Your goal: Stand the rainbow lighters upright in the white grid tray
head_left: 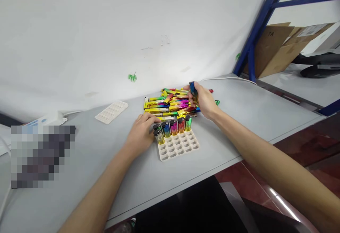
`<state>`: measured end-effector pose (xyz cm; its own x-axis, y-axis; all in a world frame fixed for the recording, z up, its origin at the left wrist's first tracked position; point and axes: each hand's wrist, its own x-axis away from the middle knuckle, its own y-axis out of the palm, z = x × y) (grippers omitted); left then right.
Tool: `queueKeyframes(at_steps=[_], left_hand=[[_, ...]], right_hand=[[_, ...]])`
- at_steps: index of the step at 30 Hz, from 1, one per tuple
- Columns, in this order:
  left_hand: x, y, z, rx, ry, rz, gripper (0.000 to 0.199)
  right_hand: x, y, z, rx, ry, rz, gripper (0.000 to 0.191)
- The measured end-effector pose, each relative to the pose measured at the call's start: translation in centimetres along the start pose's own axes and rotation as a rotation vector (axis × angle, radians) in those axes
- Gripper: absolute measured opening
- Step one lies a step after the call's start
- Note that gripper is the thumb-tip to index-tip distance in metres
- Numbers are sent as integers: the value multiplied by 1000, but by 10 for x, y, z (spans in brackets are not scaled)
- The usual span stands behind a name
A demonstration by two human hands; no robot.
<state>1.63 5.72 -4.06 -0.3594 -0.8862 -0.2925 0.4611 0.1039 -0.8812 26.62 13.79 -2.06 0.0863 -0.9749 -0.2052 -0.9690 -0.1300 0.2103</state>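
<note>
In the head view, my right hand is raised over the right side of a pile of shiny coloured lighters, its fingers closed around a blue lighter. A cream tray with rows of slots lies in front of the pile. Several lighters stand upright along its back row, among them a pink lighter and a green lighter; a yellow lighter stands at the left of the second row. My left hand curls against the tray's back left corner; its fingertips are partly hidden behind the lighters.
A second slotted tray lies near the wall at left. Beyond it are a white box and a blurred-out dark patch. A blue metal frame and cardboard boxes stand at right. A white cable runs along the back.
</note>
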Motion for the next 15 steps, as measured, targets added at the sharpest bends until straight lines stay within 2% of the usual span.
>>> queueKeyframes(at_steps=[4,6,11,15], left_hand=[[0,1,-1,7,5,13,44],[0,1,-2,8,5,14,43],[0,0,0,7,-2,-2,43],[0,1,0,-3,-6,6,43]], right_hand=[[3,-2,-7,-13,12,0,38],[4,-3,-8,-20,19,-57,41],[6,-6,-7,39,-90,-190,40],[6,-7,-8,50,-86,-185,41]])
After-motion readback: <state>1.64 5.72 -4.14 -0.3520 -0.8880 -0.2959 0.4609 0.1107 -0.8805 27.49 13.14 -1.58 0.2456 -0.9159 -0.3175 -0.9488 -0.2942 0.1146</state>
